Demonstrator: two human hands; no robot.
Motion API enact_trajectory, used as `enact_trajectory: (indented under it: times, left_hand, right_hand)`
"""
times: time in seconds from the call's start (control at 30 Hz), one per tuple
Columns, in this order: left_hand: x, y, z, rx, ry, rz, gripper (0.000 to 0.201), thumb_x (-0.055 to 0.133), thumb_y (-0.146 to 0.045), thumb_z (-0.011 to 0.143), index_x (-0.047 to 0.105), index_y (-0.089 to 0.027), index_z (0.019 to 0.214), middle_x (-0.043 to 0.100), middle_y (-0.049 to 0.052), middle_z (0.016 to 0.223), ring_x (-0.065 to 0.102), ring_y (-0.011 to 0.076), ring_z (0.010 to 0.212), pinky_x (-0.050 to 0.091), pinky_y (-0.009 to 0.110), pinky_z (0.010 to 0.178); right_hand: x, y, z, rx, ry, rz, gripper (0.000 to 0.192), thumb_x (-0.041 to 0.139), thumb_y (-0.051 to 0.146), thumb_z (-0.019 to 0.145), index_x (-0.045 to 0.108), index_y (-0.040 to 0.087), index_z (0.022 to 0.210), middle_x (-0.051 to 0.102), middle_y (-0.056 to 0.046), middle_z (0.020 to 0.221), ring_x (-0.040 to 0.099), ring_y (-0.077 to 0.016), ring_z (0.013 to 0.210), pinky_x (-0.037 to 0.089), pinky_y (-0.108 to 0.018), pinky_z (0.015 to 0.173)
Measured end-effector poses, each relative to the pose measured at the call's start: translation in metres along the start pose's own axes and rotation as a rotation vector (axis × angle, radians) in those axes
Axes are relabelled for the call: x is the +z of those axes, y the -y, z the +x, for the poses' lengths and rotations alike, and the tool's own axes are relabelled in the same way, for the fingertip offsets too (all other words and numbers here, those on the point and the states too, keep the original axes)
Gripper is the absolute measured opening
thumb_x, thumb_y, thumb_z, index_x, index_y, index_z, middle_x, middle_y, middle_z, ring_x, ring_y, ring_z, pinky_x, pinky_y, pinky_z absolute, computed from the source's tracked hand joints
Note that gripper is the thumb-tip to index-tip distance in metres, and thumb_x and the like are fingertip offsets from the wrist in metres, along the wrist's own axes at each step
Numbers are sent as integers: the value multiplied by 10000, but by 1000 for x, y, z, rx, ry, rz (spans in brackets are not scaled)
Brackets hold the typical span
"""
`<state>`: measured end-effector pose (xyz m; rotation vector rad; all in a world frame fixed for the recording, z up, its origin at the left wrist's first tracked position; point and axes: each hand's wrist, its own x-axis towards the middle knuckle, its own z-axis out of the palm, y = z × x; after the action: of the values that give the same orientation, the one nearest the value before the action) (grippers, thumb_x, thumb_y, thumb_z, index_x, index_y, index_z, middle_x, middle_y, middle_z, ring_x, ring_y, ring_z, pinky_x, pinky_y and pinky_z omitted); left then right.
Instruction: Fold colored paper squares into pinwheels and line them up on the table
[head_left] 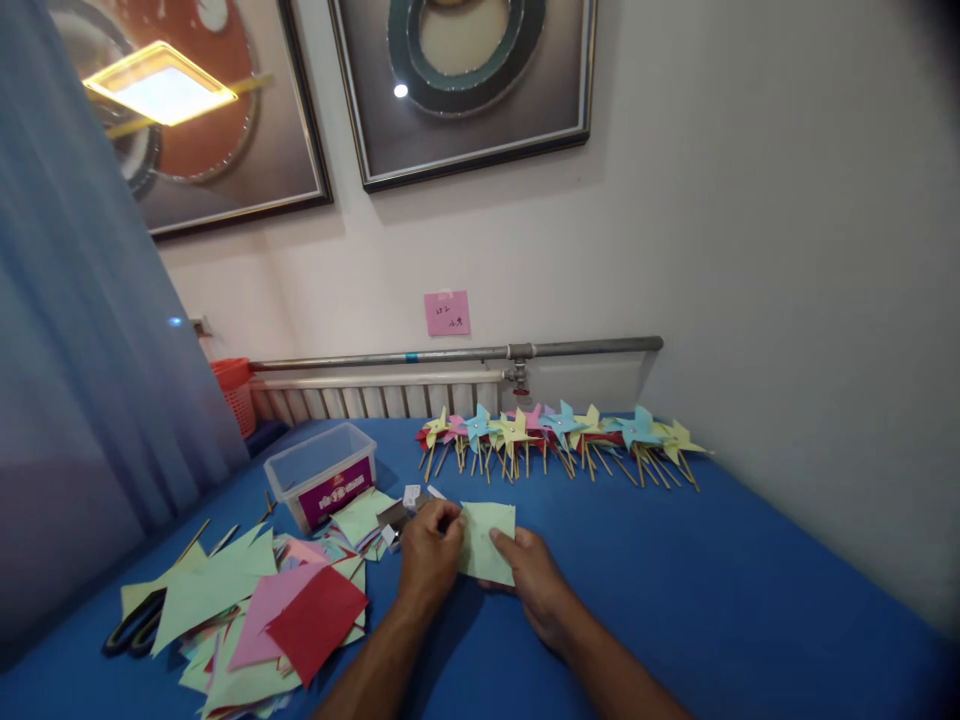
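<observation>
A square of light green paper [487, 540] is held up over the blue tabletop. My right hand [534, 580] grips its right edge, thumb on the near face and fingers behind. At the left edge of the square, my left hand [431, 550] is closed, its curled fingertips against the paper; whether they also hold something small is hidden. Just left of that hand lie small boxes [411, 497], partly covered by it. A heap of cut paper squares spreads further left, with a red square [317, 622] and a pink square [262, 615] on top.
Several paper pinwheels on sticks [514, 430] lie in a row at the back. A clear plastic tub [319, 455] with a purple label stands back left. Black-handled scissors [135, 625] lie partly under paper. A red basket [236, 395], radiator pipe [450, 355] and blue curtain [82, 300] border the table.
</observation>
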<state>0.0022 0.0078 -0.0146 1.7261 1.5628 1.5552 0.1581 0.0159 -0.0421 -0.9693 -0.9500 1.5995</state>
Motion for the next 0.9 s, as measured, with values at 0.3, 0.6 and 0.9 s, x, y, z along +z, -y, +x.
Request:
enact_trajectory:
  times: [0.3,0.6,0.9]
  left_hand:
    - [4,-1,-12,630,37,497,306,515,-73,975,753,-211,841,730,83,903,623,215,846,449,348,791]
    - [2,-4,-12,693,36,552,310,511,-125,1027,761,-197,859,740,93,920,615,224,844,435,361,790]
    - [-2,-14,-3,-37,166,-29,151,657,-280,879,750,-198,792,707,37,782,621,195,749,445,306,716]
  right_hand:
    - [-2,-3,-1,-64,42,83,445,867,566,790,777,168,971,805,-64,788,747,-230,699,563,-312,629]
    - [-1,-7,1,-120,38,71,513,922,560,710,786,158,999,818,-51,812,737,-222,708,562,-313,680]
    - [-6,-6,7,-164,-29,29,325,890,434,750,821,239,1000,850,-65,893,772,-266,747,603,-347,652]
